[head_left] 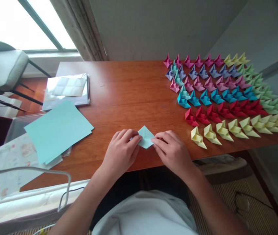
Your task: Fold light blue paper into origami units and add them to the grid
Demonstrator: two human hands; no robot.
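Note:
A small light-blue folded paper [145,136] lies at the front of the wooden table, turned so that it looks like a diamond. My left hand [124,145] pinches its left corner between thumb and fingers, and the fingertips cover that corner. On the other side my right hand [170,147] has its thumb and forefinger closed on the right corner. Rows of folded paper boats in several colours stand to the right; the closest to my right hand is a yellow paper boat [197,138].
Large light-blue paper sheets [58,130] are stacked at the left, over a printed paper [14,160]. Behind them lies a flat plastic-wrapped pack [65,89]. Red paper boats [213,113] and blue ones [205,97] fill rows at right. A chair [4,68] stands beyond the table's left side.

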